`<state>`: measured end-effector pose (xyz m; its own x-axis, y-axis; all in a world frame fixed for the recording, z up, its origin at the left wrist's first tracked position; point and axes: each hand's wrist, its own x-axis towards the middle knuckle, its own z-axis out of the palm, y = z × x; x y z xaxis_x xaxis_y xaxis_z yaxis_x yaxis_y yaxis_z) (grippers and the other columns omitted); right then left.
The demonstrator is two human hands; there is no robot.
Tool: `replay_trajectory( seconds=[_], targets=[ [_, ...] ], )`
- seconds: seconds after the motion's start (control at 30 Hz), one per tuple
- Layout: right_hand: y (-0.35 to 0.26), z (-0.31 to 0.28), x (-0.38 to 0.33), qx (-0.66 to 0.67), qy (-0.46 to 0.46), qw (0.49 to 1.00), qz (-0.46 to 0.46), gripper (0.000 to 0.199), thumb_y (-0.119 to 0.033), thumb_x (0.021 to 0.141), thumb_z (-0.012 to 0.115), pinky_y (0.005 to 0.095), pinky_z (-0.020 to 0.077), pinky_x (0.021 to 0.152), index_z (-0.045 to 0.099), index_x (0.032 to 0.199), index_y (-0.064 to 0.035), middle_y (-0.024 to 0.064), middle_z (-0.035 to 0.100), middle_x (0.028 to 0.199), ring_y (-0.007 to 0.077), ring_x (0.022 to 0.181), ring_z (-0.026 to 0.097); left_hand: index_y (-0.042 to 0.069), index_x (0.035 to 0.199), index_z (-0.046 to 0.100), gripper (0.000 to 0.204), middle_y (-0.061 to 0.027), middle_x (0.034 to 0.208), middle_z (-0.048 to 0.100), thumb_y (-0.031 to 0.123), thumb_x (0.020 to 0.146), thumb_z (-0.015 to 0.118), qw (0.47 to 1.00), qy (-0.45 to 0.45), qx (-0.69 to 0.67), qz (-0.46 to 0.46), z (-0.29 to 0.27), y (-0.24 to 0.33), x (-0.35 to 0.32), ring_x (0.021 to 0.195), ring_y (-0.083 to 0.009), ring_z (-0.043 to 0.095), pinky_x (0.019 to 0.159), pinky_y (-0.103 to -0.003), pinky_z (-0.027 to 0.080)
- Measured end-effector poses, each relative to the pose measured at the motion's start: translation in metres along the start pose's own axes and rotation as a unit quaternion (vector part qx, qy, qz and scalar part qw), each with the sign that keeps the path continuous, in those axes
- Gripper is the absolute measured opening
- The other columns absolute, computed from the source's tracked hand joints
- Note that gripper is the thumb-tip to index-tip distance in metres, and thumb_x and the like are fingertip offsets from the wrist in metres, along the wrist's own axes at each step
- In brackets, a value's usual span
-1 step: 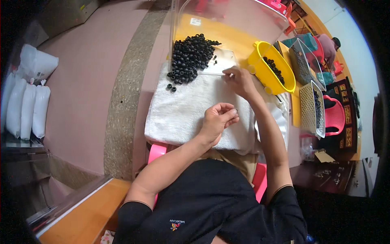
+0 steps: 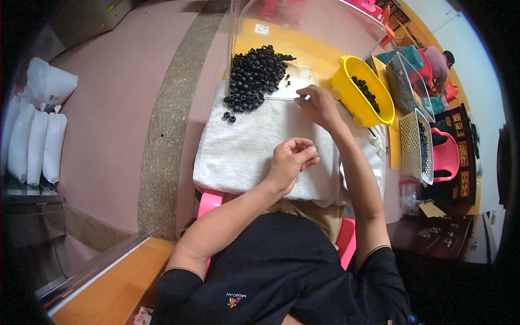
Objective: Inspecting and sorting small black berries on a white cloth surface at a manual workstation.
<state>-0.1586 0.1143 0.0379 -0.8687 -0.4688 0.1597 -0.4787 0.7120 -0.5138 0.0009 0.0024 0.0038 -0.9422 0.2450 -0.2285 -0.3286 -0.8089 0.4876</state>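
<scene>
Head view, current entry: change slight; the right hand (image 2: 319,105), bent-fingered above the far edge of the white towel (image 2: 233,157), has its fingertips a shade nearer the wearer; whether it grips anything cannot be told. Left hand (image 2: 290,162): over the towel, thumb and fingers pinched on a small dark piece (image 2: 316,147), too small to identify. Heap of black beads (image 2: 254,76): unaltered, at the mouth of the clear plastic bin (image 2: 232,43) and overlapping the towel. Two loose beads (image 2: 229,117): same place on the towel, just beside the heap. Yellow basin (image 2: 385,103): right of the right hand, black beads inside, unaltered. Consequence: no visible transfer of beads in this interval.
</scene>
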Motion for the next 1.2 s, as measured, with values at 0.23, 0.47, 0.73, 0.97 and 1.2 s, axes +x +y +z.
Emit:
replay_trajectory(
  seconds=[0.23, 0.47, 0.73, 0.97, 1.2],
  targets=[
    [-0.001, 0.019, 0.049, -0.124, 0.039, 0.991, 0.032, 0.024, -0.024, 0.083, 0.066, 0.0435, 0.0511, 0.08, 0.072, 0.1, -0.0085, 0.0157, 0.068, 0.1, 0.0355, 0.092, 0.064, 0.001, 0.1, 0.058, 0.013, -0.0048, 0.09, 0.062, 0.004, 0.088, 0.066, 1.0, 0.009, 0.0, -0.001, 0.0, 0.0, -0.001, 0.083, -0.0128, 0.063, 0.082, -0.029, 0.057],
    [0.017, 0.024, 0.049, -0.14, 0.011, 0.99, -0.007, 0.02, -0.019, 0.085, 0.061, 0.0433, 0.0505, 0.08, 0.072, 0.099, -0.0102, 0.0168, 0.067, 0.097, 0.035, 0.094, 0.064, 0.002, 0.1, 0.059, 0.014, -0.0056, 0.09, 0.063, 0.003, 0.088, 0.066, 1.0, 0.013, -0.003, 0.002, 0.0, 0.002, 0.001, 0.083, -0.0135, 0.064, 0.082, -0.029, 0.057],
    [0.015, 0.001, 0.021, -0.137, -0.015, 0.989, -0.048, 0.02, -0.012, 0.086, 0.057, 0.041, 0.0483, 0.081, 0.067, 0.1, -0.0018, 0.0177, 0.066, 0.094, 0.035, 0.094, 0.062, 0.001, 0.099, 0.059, 0.013, -0.0063, 0.09, 0.063, 0.002, 0.088, 0.066, 1.0, 0.013, -0.003, 0.009, -0.002, 0.0, 0.004, 0.081, -0.0139, 0.064, 0.081, -0.03, 0.057],
    [0.005, -0.012, -0.043, 0.1, 0.011, 0.995, -0.004, 0.01, -0.004, 0.089, 0.062, 0.0316, 0.0504, 0.07, 0.066, 0.096, 0.0011, 0.0143, 0.066, 0.088, 0.0219, 0.08, 0.064, 0.001, 0.099, 0.058, 0.014, -0.0062, 0.087, 0.063, 0.002, 0.087, 0.065, 0.999, 0.027, -0.009, 0.024, -0.001, 0.0, 0.003, 0.075, -0.0131, 0.064, 0.074, -0.026, 0.057],
    [-0.012, -0.022, -0.094, 0.35, -0.036, 0.934, 0.063, 0.013, -0.001, 0.088, 0.066, 0.0239, 0.0491, 0.074, 0.066, 0.1, 0.0032, 0.0029, 0.064, 0.092, 0.0101, 0.084, 0.059, -0.004, 0.11, 0.06, 0.023, -0.0071, 0.093, 0.065, 0.004, 0.089, 0.064, 0.999, -0.007, 0.042, 0.029, 0.002, 0.004, 0.004, 0.08, -0.0124, 0.064, 0.076, -0.026, 0.057]
  ],
)
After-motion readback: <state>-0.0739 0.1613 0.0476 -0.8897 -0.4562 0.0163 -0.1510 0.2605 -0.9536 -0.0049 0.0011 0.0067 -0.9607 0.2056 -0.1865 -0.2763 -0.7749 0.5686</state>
